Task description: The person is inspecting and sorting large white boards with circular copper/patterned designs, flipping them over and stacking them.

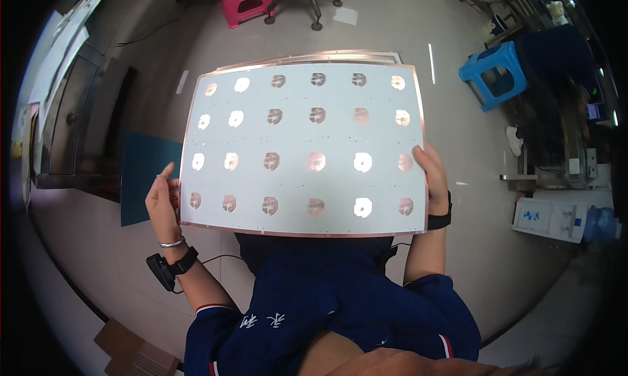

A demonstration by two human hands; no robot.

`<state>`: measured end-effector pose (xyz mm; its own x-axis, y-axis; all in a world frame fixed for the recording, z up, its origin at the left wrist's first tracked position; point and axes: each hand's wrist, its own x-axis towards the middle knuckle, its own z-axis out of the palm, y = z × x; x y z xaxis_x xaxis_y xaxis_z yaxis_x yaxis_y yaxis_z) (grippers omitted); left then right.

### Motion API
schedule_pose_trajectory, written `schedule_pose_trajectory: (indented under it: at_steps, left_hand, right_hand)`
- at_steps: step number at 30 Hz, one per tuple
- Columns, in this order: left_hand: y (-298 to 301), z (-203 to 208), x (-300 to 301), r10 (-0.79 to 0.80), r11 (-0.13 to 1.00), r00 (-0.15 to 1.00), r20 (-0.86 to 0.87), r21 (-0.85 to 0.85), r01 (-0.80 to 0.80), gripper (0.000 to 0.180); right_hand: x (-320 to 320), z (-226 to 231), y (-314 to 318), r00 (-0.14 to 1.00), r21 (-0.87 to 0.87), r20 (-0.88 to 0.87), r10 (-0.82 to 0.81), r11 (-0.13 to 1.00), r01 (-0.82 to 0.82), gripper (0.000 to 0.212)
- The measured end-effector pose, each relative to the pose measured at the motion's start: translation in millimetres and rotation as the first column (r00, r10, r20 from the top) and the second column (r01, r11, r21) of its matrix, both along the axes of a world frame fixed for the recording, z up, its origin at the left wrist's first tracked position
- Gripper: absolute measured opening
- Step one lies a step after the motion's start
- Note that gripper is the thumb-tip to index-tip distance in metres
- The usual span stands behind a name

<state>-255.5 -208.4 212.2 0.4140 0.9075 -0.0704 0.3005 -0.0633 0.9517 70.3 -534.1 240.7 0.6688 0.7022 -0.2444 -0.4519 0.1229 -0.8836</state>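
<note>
In front of my body is a wide white circuit board panel (pixel 294 186) with copper edges. Rows of round copper pads cover its face, some shining brightly. Another copper-edged panel (pixel 353 54) shows past its far edge; how many are stacked beneath is hidden. My left hand (pixel 163 196) is at the near part of the left edge, fingers partly bent against it and one finger pointing up. My right hand (pixel 432 172) grips the right edge, thumb on the top face and the other fingers hidden underneath.
A teal board (pixel 140 180) stands at the left beside a dark cabinet (pixel 72 124). Ahead are a pink stool (pixel 247 8) and a wheeled chair base (pixel 314 6). At the right, a person in dark clothes (pixel 556 59) is by a blue stool (pixel 495 75); nearer is a white tray (pixel 546 218).
</note>
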Motion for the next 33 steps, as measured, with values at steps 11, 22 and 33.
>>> schedule_pose_trajectory:
  at_steps: [11, 22, 33]
  left_hand:
    - [-106, 23, 93, 0.054, 0.796, 0.572, 0.818, -0.381, 0.471, 0.062]
    - [-53, 37, 48, -0.214, 0.643, 0.685, 0.696, -0.427, 0.635, 0.052]
    - [-121, 29, 86, 0.306, 0.695, 0.383, 0.872, -0.479, 0.535, 0.051]
  right_hand:
    - [-74, -15, 54, 0.986, 0.347, -0.156, 0.064, 0.938, -0.006, 0.047]
    - [-28, 7, 23, 0.984, 0.431, -0.178, -0.013, 0.898, 0.089, 0.057]
    - [-67, -14, 67, 0.975, 0.358, -0.203, -0.086, 0.921, 0.156, 0.043]
